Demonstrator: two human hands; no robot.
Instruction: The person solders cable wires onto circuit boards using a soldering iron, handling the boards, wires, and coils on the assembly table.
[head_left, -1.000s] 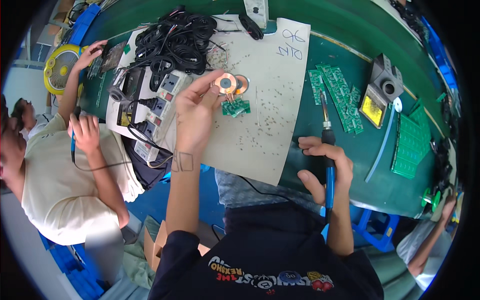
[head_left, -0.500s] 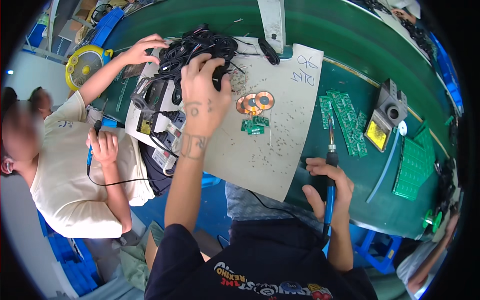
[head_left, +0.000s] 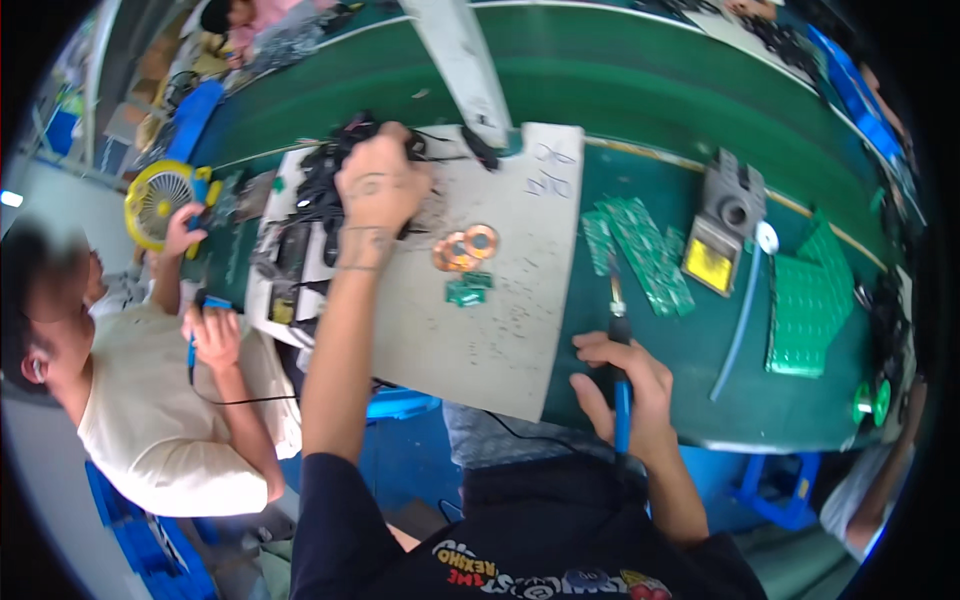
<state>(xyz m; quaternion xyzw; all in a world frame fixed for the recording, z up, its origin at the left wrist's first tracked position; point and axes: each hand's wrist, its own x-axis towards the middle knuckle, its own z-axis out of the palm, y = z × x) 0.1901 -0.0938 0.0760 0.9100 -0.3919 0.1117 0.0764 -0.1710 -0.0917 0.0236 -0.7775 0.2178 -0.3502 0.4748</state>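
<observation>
Since coils (head_left: 458, 250) are released, the left hand (head_left: 383, 185) is freed for cables (head_left: 320, 190), grip unseen; iron (head_left: 620, 328) is held by the right hand (head_left: 643, 378).

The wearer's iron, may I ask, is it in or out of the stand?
Out: the right hand holds the iron, apart from the stand.
</observation>
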